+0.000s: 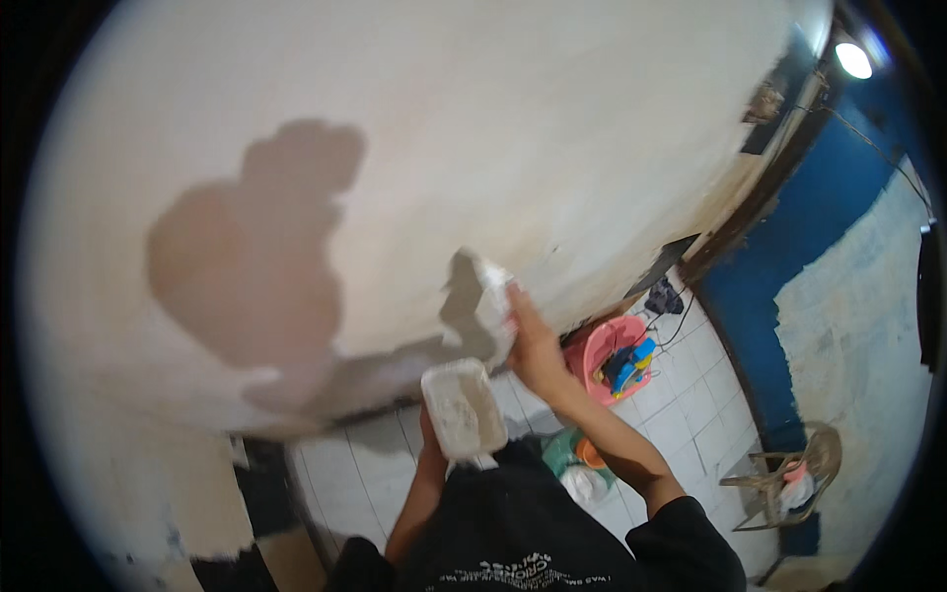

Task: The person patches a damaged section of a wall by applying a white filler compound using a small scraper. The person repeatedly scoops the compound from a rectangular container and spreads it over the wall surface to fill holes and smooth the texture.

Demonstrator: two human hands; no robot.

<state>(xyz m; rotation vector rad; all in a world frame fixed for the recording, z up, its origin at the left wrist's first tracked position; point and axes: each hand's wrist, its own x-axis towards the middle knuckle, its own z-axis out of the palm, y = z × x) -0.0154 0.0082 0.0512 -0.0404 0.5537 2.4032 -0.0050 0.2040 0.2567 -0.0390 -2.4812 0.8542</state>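
Note:
My right hand [536, 345] grips a flat, whitish putty spreader [493, 296] and holds it up at the pale wall [552, 128]. I cannot tell whether the spreader's edge touches the wall. A white rectangular plastic tub [455, 434], with off-white paste or powder inside, sits close to my chest. From its left side and below, my left hand [431, 446] holds this tub, with most of its fingers hidden behind it. Shadows of my head and arms fall on the wall to the left.
On the white tiled floor [681, 424] stands a pink basket [604, 340] with blue and yellow things in it. Nearer lie a green container [560, 452] and an orange cup [590, 452]. A brown chair [789, 474] stands right, by a blue, partly pale wall [760, 296].

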